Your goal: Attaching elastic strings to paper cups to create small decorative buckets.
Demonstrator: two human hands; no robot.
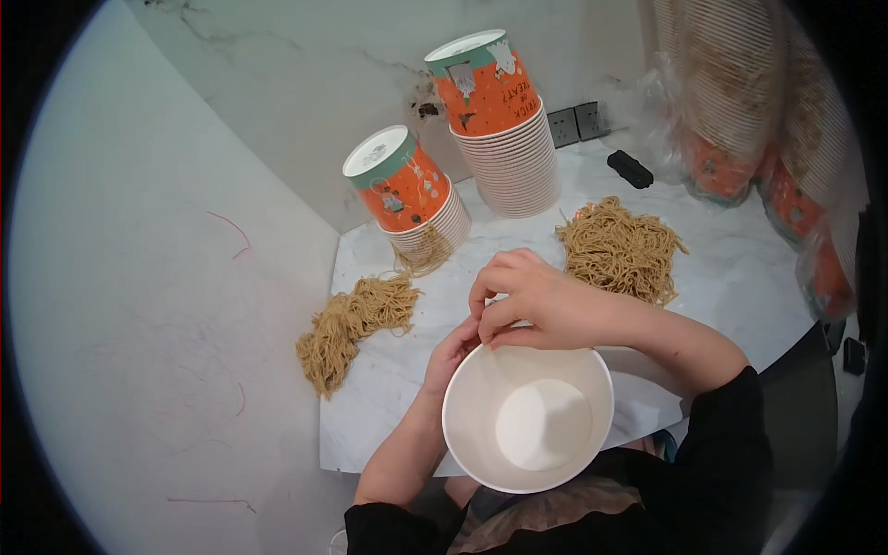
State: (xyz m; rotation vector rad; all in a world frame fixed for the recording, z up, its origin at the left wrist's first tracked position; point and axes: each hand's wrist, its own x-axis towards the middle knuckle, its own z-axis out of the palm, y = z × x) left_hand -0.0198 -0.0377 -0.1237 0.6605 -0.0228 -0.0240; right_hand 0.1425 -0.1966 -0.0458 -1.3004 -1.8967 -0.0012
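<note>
A large white-lined paper bucket (pixel 529 421) is tilted mouth-up close to my body, its inside bare. My left hand (pixel 451 356) is against the outside of its far-left wall near the rim, with part of the fingers hidden behind the bucket. Over the far rim, my right hand (pixel 536 305) is closed, fingers bent and tips drawn together beside my left fingertips. Anything pinched there is too small or hidden to make out. Past my right wrist lies a heap of thin tan cords (pixel 620 248); a longer bundle of tan cords (pixel 356 328) lies to the left.
Two upside-down stacks of orange and green printed buckets, one shorter (pixel 402 190) and one taller (pixel 504 139), stand at the back of the marble-patterned table (pixel 731 268). A small black object (pixel 630 169) lies near wall sockets (pixel 573 124). Plastic-wrapped bucket stacks (pixel 726 102) rise at right.
</note>
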